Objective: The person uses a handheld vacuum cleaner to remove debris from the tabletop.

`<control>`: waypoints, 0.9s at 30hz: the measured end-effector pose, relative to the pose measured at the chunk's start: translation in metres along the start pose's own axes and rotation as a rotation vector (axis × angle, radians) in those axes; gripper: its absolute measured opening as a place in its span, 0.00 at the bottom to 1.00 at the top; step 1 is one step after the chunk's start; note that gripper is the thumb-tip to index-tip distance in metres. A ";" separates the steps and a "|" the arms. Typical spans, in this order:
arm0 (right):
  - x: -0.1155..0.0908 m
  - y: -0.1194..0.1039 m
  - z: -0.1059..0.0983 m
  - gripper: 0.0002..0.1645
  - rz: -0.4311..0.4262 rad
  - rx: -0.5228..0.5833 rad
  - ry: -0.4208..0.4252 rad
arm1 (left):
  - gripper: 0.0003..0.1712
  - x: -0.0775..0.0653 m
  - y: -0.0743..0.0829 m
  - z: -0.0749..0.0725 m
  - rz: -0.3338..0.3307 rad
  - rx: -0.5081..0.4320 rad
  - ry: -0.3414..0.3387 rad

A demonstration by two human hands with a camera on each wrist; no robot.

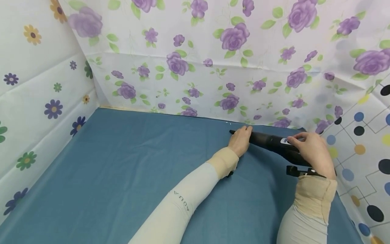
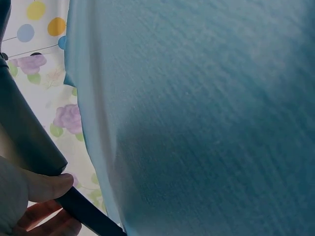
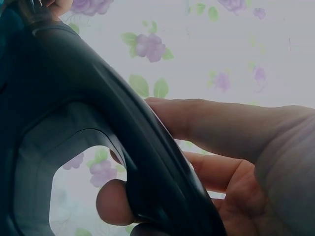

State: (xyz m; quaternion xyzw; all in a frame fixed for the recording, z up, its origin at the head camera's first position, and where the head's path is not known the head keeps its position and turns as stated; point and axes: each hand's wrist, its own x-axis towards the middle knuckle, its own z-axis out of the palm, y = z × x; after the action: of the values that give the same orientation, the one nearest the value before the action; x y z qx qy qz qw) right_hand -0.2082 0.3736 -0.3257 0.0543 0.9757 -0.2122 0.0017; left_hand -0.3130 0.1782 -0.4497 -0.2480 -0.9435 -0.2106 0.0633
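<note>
A black handheld vacuum cleaner (image 1: 271, 141) lies slantwise over the right back of the blue cloth, its narrow nozzle (image 2: 91, 212) pointing left. My left hand (image 1: 240, 139) holds the front end, thumb and fingers around the nozzle where it joins the wider tube. At the rear, my right hand (image 1: 314, 150) grips the loop handle (image 3: 147, 142); a fingertip shows through the loop in the right wrist view. Tiny white bits (image 1: 226, 122) lie just beyond the nozzle tip, near the cloth's back edge.
Blue cloth (image 1: 122, 176) covers the table. Behind it rises a sheet with purple roses (image 1: 176, 63). A sheet with coloured flowers (image 1: 53, 109) bounds the left side, and one with coloured dots (image 1: 359, 149) the right, close beside my right hand.
</note>
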 end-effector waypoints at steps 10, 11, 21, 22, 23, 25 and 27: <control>-0.001 0.006 0.004 0.32 -0.012 0.019 0.020 | 0.24 -0.002 0.002 0.003 0.015 0.020 0.022; -0.001 0.006 0.004 0.33 -0.011 0.018 0.021 | 0.23 -0.002 0.002 0.003 0.016 0.023 0.025; -0.012 0.001 -0.003 0.34 0.051 -0.030 0.062 | 0.22 0.003 0.012 0.004 0.052 0.007 0.031; -0.013 0.000 -0.003 0.33 0.059 -0.037 0.072 | 0.22 0.004 0.013 0.005 0.054 0.005 0.029; -0.013 -0.001 -0.003 0.33 0.066 -0.041 0.083 | 0.23 0.005 0.014 0.006 0.055 0.004 0.027; -0.014 -0.002 -0.002 0.32 0.077 -0.047 0.105 | 0.23 0.007 0.016 0.008 0.055 -0.002 0.020; -0.014 -0.001 -0.002 0.32 0.082 -0.050 0.119 | 0.24 0.009 0.018 0.009 0.060 -0.003 0.011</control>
State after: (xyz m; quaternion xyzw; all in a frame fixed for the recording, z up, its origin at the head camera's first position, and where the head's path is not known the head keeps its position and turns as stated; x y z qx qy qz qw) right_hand -0.1943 0.3719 -0.3233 0.1067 0.9760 -0.1840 -0.0463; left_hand -0.3124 0.2004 -0.4494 -0.2751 -0.9349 -0.2113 0.0745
